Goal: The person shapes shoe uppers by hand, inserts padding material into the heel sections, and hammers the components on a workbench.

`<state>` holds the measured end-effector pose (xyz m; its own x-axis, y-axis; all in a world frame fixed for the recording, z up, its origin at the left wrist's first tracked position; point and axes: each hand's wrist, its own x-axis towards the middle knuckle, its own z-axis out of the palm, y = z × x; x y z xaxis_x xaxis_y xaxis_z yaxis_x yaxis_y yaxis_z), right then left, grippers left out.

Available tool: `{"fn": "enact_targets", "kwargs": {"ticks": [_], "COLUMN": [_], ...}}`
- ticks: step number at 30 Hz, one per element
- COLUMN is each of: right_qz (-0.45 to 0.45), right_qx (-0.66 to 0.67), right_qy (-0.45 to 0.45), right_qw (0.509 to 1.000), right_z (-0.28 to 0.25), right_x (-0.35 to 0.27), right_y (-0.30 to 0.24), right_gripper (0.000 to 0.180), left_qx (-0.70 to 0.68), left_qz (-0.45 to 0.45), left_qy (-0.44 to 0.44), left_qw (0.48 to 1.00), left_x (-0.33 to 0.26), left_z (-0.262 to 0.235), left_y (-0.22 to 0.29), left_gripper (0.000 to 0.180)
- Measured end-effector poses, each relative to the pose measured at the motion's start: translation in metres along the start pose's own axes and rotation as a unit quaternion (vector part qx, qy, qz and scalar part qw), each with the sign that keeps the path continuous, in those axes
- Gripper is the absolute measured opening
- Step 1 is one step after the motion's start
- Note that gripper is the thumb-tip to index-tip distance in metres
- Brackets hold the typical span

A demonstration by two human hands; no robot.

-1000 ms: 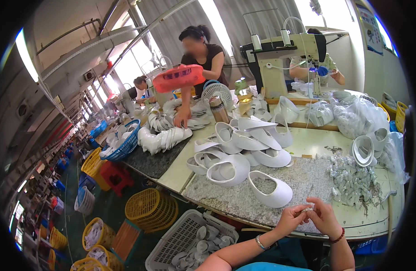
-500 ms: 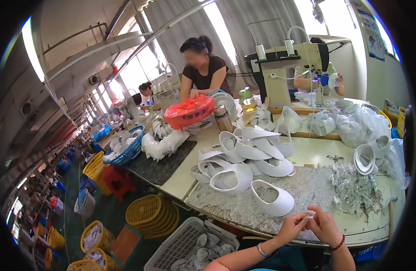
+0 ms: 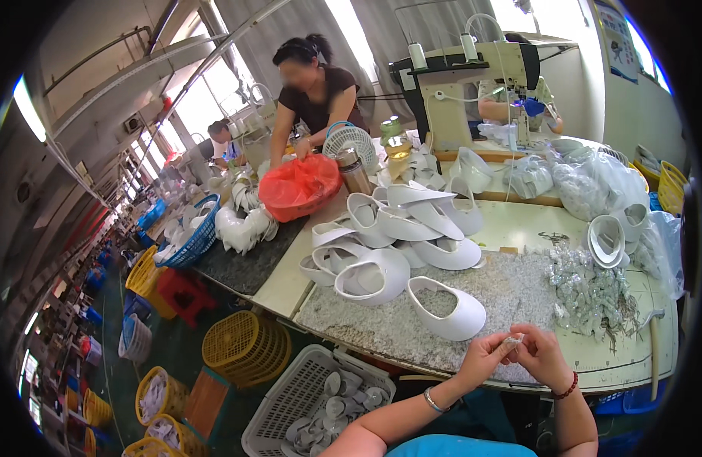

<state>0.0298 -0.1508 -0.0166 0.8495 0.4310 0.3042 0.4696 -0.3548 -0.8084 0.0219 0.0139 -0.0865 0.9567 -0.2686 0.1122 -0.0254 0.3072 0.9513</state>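
Note:
My left hand (image 3: 484,359) and my right hand (image 3: 546,358) meet above the near edge of the worktable. Fingertips of both are pinched around a small whitish, shiny piece (image 3: 512,340), too small to name for certain. Just beyond them, a single white shoe upper (image 3: 459,318) lies on the grey speckled mat (image 3: 511,293). Behind it is a heap of similar white shoe uppers (image 3: 423,221). To the right of my hands lies a pile of clear, glittery ornaments (image 3: 583,286) with thin brownish ends.
A hammer (image 3: 655,350) lies at the table's right edge. Nested white uppers (image 3: 606,241) and plastic bags (image 3: 594,186) stand behind the ornaments. Across the table are a sewing machine (image 3: 457,91) and a co-worker (image 3: 314,95) at a red bag-covered basket (image 3: 301,189). A grey crate (image 3: 271,411) sits below left.
The co-worker has set the red-covered basket lower, onto the table. My view has shifted slightly, and the hammer now shows more fully. Both my hands stay pinched together on the small piece.

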Motion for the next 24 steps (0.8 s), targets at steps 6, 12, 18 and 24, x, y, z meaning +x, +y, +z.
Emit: {"fn": "enact_targets", "kwargs": {"ticks": [6,12,18,24], "right_qz": [0.012,0.005,-0.03,-0.054], "right_qx": [0.041,0.04,-0.029,-0.034], "right_qy": [-0.008,0.021,0.015,0.046], "right_qw": [0.999,0.999,0.999,0.997], "right_z": [-0.002,-0.002,-0.006,-0.002], "right_x": [-0.001,-0.002,-0.007,-0.008], "right_y": [0.003,-0.005,-0.007,-0.006], "right_gripper": [0.028,0.029,0.029,0.028], "left_qx": [-0.026,-0.014,0.158,0.079], "left_qz": [0.007,-0.014,0.046,0.043], "left_qy": [-0.002,-0.005,0.011,0.03], "left_qw": [1.0,1.0,0.986,0.996], "left_x": [0.0,-0.004,-0.004,-0.01], "left_z": [0.002,0.003,0.0,0.012], "left_y": [-0.001,0.003,0.017,0.016], "left_gripper": [0.026,0.027,0.028,0.031]}}
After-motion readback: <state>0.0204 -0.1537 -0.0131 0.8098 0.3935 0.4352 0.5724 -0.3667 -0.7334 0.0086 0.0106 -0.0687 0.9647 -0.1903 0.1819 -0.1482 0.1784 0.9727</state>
